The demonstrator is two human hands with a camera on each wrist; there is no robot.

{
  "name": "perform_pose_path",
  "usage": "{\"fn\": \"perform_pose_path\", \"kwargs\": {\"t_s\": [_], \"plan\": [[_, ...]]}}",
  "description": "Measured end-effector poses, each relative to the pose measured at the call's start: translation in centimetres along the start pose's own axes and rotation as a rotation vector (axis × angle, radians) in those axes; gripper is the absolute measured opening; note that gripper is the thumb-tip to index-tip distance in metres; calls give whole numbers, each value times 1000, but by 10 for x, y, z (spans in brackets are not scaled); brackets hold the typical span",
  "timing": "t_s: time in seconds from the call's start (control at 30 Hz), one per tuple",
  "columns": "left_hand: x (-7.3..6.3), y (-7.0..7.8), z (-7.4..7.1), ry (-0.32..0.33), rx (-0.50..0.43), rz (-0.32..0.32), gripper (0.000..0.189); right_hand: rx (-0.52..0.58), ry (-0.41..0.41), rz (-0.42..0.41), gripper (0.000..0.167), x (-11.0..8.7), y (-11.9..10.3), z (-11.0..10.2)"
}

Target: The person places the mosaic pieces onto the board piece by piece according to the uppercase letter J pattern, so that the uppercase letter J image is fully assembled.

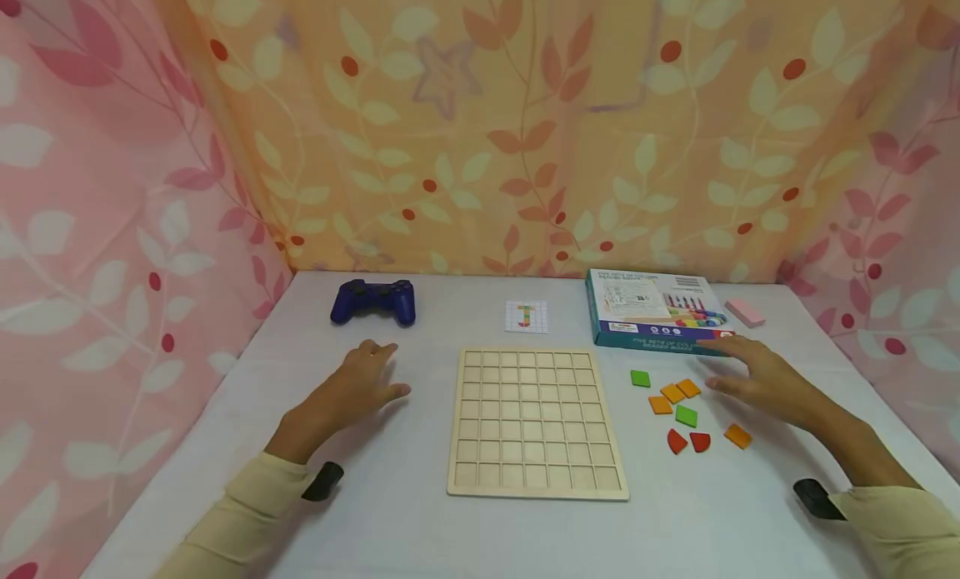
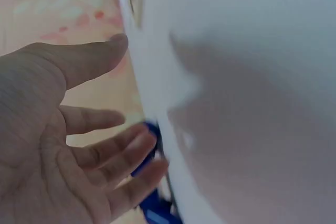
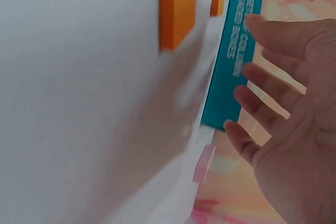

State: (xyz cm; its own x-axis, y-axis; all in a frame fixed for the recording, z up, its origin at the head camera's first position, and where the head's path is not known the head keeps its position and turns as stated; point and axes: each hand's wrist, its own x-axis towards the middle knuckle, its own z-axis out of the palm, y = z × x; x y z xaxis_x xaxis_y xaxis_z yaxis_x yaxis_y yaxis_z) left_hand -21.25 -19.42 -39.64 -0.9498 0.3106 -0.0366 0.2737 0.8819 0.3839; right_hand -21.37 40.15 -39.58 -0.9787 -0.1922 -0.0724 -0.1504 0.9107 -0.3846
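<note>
My left hand [image 1: 358,387] hovers over the white table left of the wooden grid board [image 1: 537,425], fingers relaxed and holding nothing. Beyond its fingertips lies a dark blue game controller [image 1: 373,302]. On the other side, my right hand [image 1: 768,381] is above the table with fingers spread loosely, also holding nothing. It is near the loose tiles: orange squares [image 1: 660,405], green squares [image 1: 686,416] and two red rounded pieces [image 1: 700,441]. One orange tile [image 3: 178,11] shows large in the right wrist view. The right fingertips overlap the front edge of a teal box [image 1: 652,312] in the head view.
A small white card [image 1: 527,316] with a coloured J-shaped pattern lies behind the board. The pink block [image 1: 745,312] sits right of the box. Floral curtains [image 1: 525,129] enclose the table at the back and sides.
</note>
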Motion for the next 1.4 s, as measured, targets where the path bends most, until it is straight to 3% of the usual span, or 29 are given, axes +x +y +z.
{"fn": "perform_pose_path", "kwargs": {"t_s": [0.2, 0.37, 0.7, 0.87, 1.0, 1.23, 1.4], "plan": [[5, 27, 15, -85, -295, 35, 64, 40, -39, -64, 48, 4, -16, 13], [7, 42, 29, -136, -414, 62, 63, 46, -56, -64, 36, 5, -18, 17], [5, 53, 40, -184, -617, 4, 64, 26, -66, -31, 32, 1, -18, 14], [6, 56, 44, -185, -650, -14, 67, 45, -36, -41, 33, 0, -22, 13], [7, 58, 45, -164, -600, -18, 68, 63, -5, -91, 32, 7, -34, 15], [5, 65, 44, -137, -516, -49, 68, 121, -44, -133, 32, 27, -70, 23], [5, 69, 43, -127, -481, -64, 67, 106, -41, -229, 27, 44, -98, 31]]}}
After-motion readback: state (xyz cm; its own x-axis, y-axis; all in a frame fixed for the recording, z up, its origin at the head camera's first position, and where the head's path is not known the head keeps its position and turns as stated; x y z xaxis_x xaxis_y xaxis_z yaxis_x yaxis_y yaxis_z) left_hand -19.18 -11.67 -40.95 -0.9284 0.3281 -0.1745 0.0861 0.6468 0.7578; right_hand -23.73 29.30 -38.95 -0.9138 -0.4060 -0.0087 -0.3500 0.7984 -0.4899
